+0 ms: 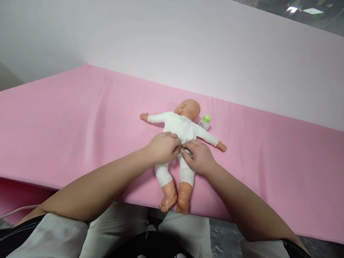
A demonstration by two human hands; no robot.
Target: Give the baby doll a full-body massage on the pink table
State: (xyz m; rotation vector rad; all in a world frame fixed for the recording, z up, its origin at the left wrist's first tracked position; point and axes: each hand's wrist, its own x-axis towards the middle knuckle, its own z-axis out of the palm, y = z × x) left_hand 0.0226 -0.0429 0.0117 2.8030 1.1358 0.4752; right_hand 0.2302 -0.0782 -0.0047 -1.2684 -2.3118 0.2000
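pink covering spreads across the bench (63, 130), where a soft-bodied baby doll (177, 124) in white cloth lies with arms flung out, head toward the pale wall (185, 44) and feet at the near edge. both hands meet at the doll's waist: the left hand (165, 148) has its fingers curled inward, and the right hand (200, 156) brings thumb and forefinger to the cloth. whether either one truly pinches the fabric i cannot tell, since the fingertips crowd together and hide the spot. a tug toward the person could drag the feet over the edge, as little bench lies beyond them; pulling hard at the waist might stretch or tear the cloth. the small green-capped bottle (205, 122) sits just beside the shoulder, so a twist of the doll's body could swing that arm into it and knock it away.
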